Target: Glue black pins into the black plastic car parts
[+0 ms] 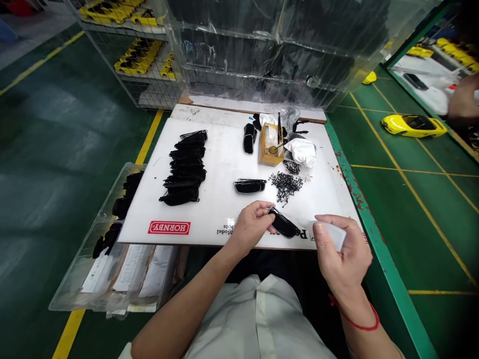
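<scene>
My left hand (252, 227) pinches one end of a glossy black plastic part (283, 223), a long rounded piece, above the front edge of the white board. Close to its other end, my right hand (342, 247) is wrapped around a small whitish translucent squeeze bottle (334, 235), its narrow end towards the part. Whether the two touch cannot be made out. Just beyond my hands lie a similar black part (249, 186) and a pile of tiny black pieces (286, 186).
Similar black parts form a row (185, 167) on the left of the board. A yellow box (271, 144) with tools stands at the back, beside a white cloth-like bundle (302, 151). Plastic trays (127, 294) sit low on the left. A person's hand (464, 99) shows far right.
</scene>
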A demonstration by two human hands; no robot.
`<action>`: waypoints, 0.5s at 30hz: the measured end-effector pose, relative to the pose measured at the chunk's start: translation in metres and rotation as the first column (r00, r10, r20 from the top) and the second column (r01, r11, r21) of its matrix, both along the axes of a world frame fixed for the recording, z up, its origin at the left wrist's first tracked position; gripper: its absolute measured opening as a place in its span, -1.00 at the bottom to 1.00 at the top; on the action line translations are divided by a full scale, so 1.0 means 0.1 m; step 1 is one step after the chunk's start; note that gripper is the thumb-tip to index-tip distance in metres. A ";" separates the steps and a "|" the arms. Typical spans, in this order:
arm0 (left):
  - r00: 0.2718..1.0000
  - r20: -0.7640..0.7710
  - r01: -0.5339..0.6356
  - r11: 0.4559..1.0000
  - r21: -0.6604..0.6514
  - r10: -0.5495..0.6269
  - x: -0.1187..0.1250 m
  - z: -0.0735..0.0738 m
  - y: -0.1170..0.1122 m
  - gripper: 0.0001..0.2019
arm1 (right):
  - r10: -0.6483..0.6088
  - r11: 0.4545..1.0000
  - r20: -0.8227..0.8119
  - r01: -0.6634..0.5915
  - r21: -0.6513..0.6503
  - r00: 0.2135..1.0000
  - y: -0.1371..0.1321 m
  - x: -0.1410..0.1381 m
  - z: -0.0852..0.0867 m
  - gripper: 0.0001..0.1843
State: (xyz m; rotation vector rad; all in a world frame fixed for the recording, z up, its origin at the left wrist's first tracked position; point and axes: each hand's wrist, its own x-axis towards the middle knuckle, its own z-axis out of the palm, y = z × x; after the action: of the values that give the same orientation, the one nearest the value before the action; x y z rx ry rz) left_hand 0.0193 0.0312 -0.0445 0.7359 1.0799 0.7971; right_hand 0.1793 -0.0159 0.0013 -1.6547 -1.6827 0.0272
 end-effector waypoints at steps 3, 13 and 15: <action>1.000 0.004 0.004 1.000 0.024 -0.004 0.00 -0.03 0.00 -0.77 | 0.057 0.998 0.020 -0.058 0.035 0.998 0.02 -0.02 -0.04 -0.87; 1.000 -0.002 0.012 1.000 0.026 -0.012 -0.01 -0.02 0.00 -0.79 | 0.050 0.999 0.013 -0.050 -0.009 0.999 0.06 -0.07 -0.11 -0.83; 1.000 -0.007 0.011 1.000 0.025 -0.011 -0.01 -0.02 0.00 -0.79 | 0.040 0.999 0.012 -0.039 -0.024 0.999 0.07 -0.09 -0.11 -0.81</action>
State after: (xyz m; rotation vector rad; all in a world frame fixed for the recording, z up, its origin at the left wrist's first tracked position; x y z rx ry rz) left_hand 0.0185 0.0312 -0.0469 0.7656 1.0729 0.8003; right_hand 0.1704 -0.0093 -0.0092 -1.6419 -1.7303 0.0562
